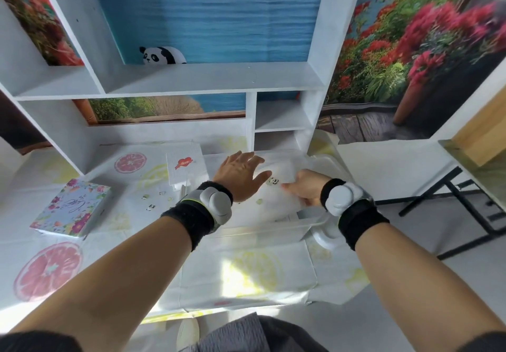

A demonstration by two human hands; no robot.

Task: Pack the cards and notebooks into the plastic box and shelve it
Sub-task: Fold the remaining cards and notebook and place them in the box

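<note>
Two hands over the plastic box (273, 228): my left hand (241, 173) spread flat, my right hand (306, 187) pinching a white notebook (276, 195); a loose pinch could drop it crooked.

Little can be read here. The floral notebook (71, 208) lying at the left of the worktop (131, 242) carries a dark cursive word on its cover, too blurred and slanted to make out. The white card (186, 167) beside the plastic box (273, 225) shows a red heart with a banner across it; the banner's lettering is too small to read. No brand, number or sign can be read anywhere else
</note>
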